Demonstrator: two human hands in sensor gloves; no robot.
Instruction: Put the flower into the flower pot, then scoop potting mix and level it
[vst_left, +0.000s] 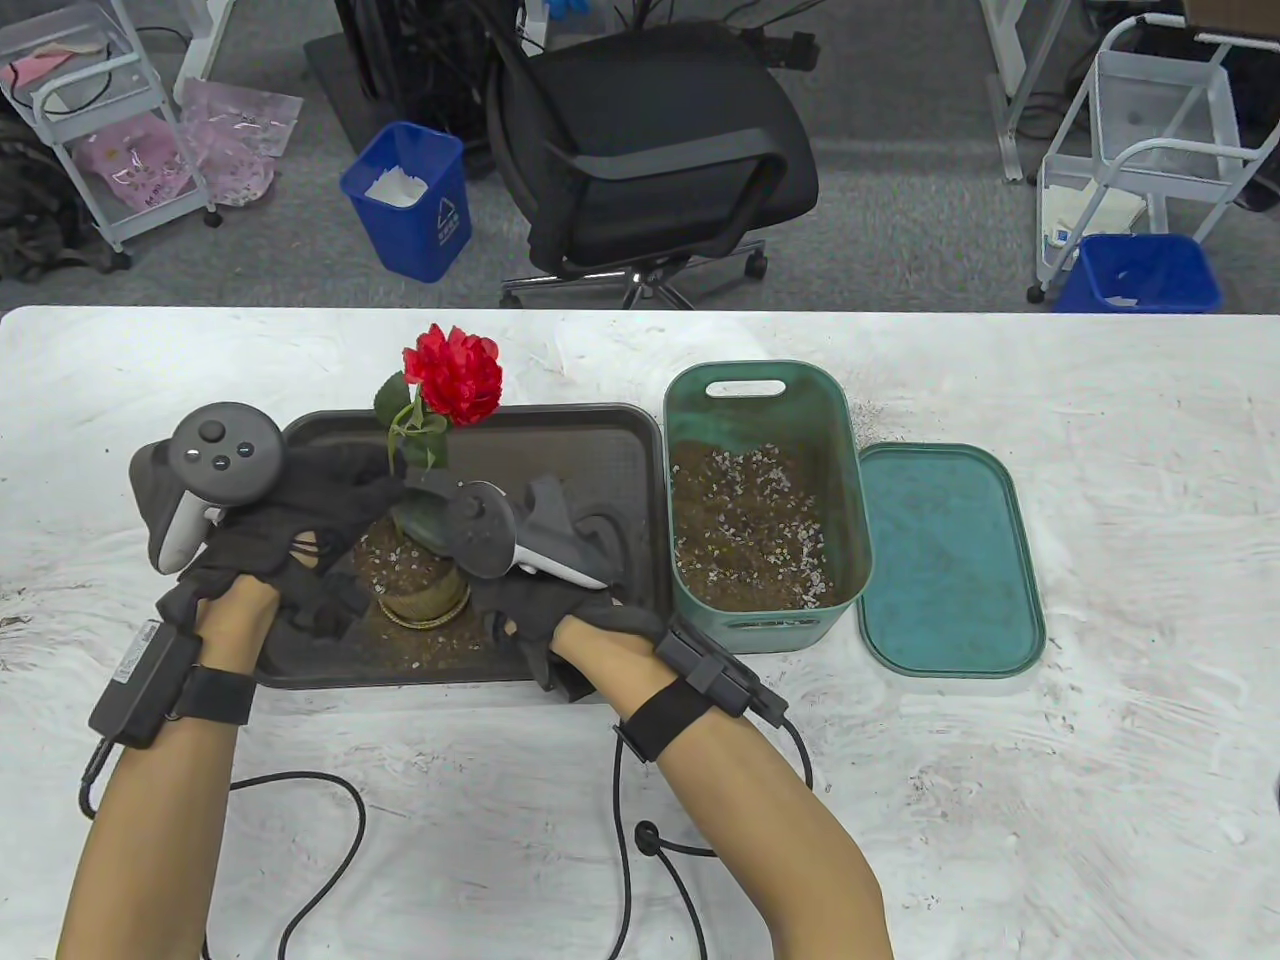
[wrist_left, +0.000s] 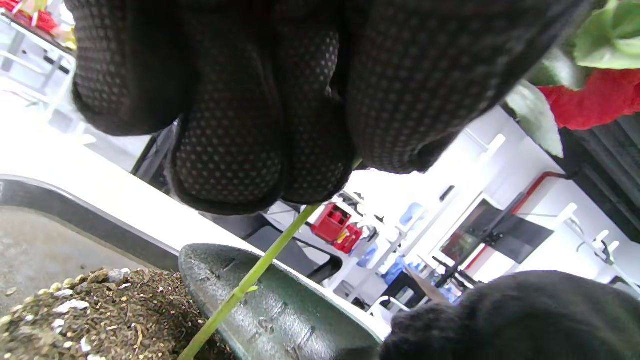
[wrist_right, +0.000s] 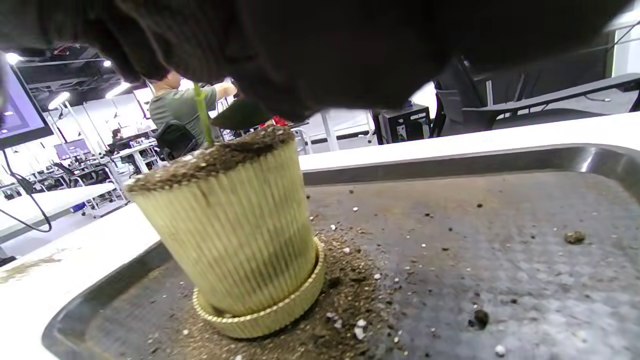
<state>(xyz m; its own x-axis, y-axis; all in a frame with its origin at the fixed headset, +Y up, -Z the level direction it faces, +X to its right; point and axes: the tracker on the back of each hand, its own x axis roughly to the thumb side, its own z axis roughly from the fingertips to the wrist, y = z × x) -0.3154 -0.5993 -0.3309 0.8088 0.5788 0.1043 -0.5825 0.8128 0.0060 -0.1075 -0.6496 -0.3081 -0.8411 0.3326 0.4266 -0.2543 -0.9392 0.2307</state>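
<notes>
The flower (vst_left: 455, 375) is a red, ruffled bloom on a thin green stem (wrist_left: 250, 280) with a few green leaves just under the head. It stands roughly upright in the pot (wrist_right: 235, 245), its stem going down into the potting mix (wrist_right: 210, 160) that fills the pot to the rim. The pot is pale yellow with fine vertical ribs, narrower at the base, and sits in a matching ribbed saucer (wrist_right: 265, 315). It stands on the near left part of a dark tray (vst_left: 600, 450), with spilled mix scattered around the saucer.

The left hand (vst_left: 290, 520) has its fingers (wrist_left: 230, 160) closed round the stem above the mix. A dark green trowel (wrist_left: 280, 310) lies with its blade against the mix right beside the stem. The right hand (vst_left: 540, 590) is over the pot's right side; a tracker hides its fingers, so I cannot tell whether it grips the trowel.

Right of the tray stands a green bin (vst_left: 765, 500) partly filled with brown mix flecked with white. Its lid (vst_left: 945, 560) lies flat on the table (vst_left: 1100, 800) just to its right.
</notes>
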